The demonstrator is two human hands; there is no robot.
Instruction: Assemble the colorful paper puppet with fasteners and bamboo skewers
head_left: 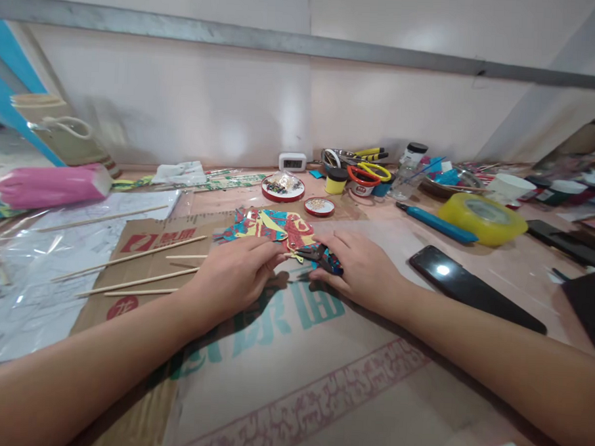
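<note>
On the flattened cardboard sheet point(282, 354), dead centre, lies a painted flat figure point(272, 227) in red, yellow and blue, and both hands are on it. Left hand point(233, 276) comes in from the near side, fingers curled shut and pinching the figure's lower edge. Right hand point(362, 268) rests on the dark jointed piece point(320, 255) at the figure's right end, fingers bent and pressing down on it, thumb tucked against its near side. It looks thin and very light, with some flex and narrow cut-out parts, so I'd judge it easy to crease or tear; best held flat by the broad middle or close to the joints, never by the slim tips. Just left, thin wooden sticks point(142, 269) lie scattered on the cardboard. Behind the figure sit two round red lids of small beads point(283, 187). Further right, a blue utility knife point(435, 222), a yellow tape roll point(482, 218) and a dark phone point(467, 286), with scissors point(373, 170) near the wall
</note>
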